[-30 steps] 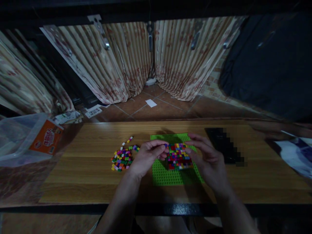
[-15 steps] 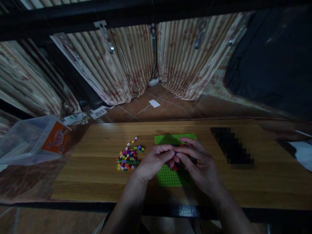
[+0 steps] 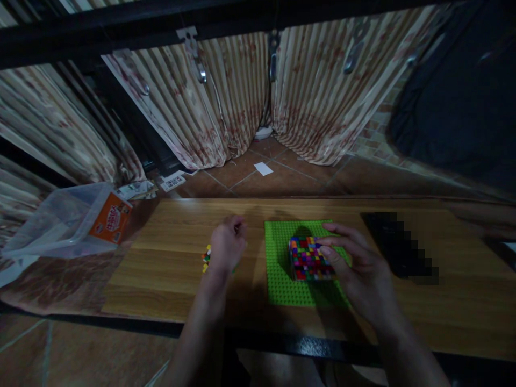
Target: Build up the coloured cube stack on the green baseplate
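Note:
A block built of many small coloured bricks (image 3: 305, 260) stands on the green studded baseplate (image 3: 278, 290). My right hand (image 3: 358, 269) is at its right side, thumb and index finger pinched at the top edge around what looks like a small purple brick, the other fingers raised. My left hand (image 3: 228, 244) is over the pile of loose bricks (image 3: 206, 258) on the left and covers most of it. Its fingers are curled in, and whatever they hold is hidden.
The wooden table (image 3: 161, 279) carries a dark pixelated object (image 3: 397, 244) on the right. A clear plastic bin (image 3: 60, 220) with an orange label stands off the table's left end. Papers (image 3: 263, 169) lie on the tiled floor beyond, before striped curtains (image 3: 226, 107).
My hands have parted. The left has moved from over the baseplate to the loose bricks, while the right stays by the brick block, which shows more now. The view has shifted slightly.

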The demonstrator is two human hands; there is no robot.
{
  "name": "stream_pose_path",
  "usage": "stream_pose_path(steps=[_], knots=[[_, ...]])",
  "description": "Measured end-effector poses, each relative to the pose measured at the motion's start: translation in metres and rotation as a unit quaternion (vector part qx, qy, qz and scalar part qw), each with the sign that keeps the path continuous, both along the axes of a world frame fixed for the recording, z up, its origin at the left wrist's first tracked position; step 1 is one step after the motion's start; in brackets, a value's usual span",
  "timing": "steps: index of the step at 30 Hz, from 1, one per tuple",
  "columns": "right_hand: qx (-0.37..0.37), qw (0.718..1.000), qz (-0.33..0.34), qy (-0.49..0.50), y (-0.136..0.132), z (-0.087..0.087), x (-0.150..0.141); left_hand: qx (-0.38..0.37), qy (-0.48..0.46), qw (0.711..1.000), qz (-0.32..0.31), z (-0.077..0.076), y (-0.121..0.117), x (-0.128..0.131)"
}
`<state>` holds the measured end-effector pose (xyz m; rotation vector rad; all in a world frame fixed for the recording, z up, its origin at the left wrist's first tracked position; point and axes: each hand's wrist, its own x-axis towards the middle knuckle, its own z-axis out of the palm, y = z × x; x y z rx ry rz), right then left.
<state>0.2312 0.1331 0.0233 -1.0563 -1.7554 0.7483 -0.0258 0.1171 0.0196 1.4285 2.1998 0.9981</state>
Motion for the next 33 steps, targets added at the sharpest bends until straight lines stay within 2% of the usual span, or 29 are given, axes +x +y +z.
stream_pose_path(steps=[2, 4, 8, 11, 18, 22, 28, 33], knots=[[-0.011, 1.000, 0.000, -0.001, 0.002, 0.001, 0.004, -0.051, 0.122, 0.988, 0.076, -0.001, -0.001, -0.013], [-0.027, 1.000, 0.012, -0.004, 0.003, 0.001, 0.007, -0.082, 0.184, 0.977, 0.072, -0.004, -0.003, -0.019], [-0.056, 0.997, 0.054, -0.028, 0.003, -0.001, 0.011, -0.096, 0.209, 0.972, 0.047, -0.010, -0.002, -0.018], [-0.048, 0.994, 0.074, -0.066, 0.001, -0.003, 0.010, -0.096, 0.222, 0.969, 0.046, -0.014, 0.001, -0.017], [-0.013, 0.989, 0.080, -0.125, -0.001, -0.006, 0.002, -0.093, 0.205, 0.973, 0.050, -0.007, 0.002, -0.013], [0.000, 0.987, 0.083, -0.137, -0.001, -0.004, 0.002, -0.075, 0.144, 0.985, 0.065, -0.002, 0.005, -0.007], [0.005, 0.987, 0.078, -0.138, -0.002, -0.006, 0.000, -0.024, 0.050, 0.998, 0.007, -0.001, 0.006, 0.009], [0.005, 0.988, 0.064, -0.141, -0.004, -0.009, -0.006, -0.023, 0.022, 0.999, -0.033, -0.001, 0.005, 0.021]])
